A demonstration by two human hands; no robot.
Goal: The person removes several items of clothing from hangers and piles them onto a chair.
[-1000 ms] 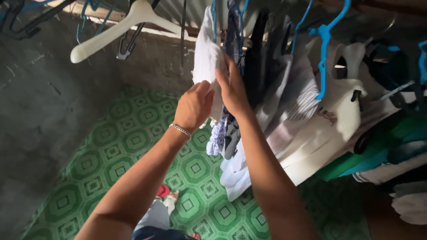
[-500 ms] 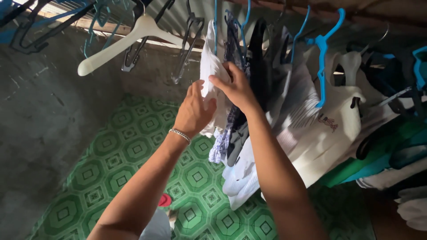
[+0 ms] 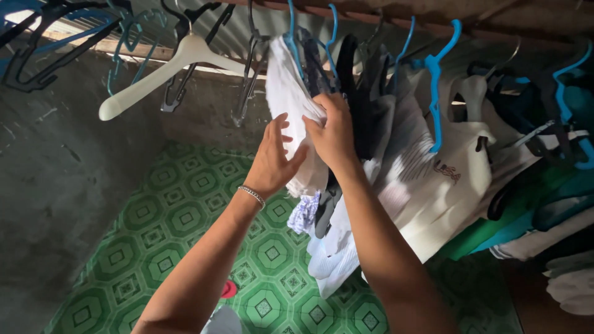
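Both hands sit a bit lower in the frame now, w/ the left hand (image 3: 272,162) opened up, fingers spread flat on the white cloth (image 3: 288,105). The right hand (image 3: 334,133) pinches that cloth's edge, mid-frame. White hanger (image 3: 164,71) hangs upper left. Open green floor (image 3: 154,229) lower left; clothes packed tight on the right.

right fingertips hidden (in white garment (image 3: 291,105))
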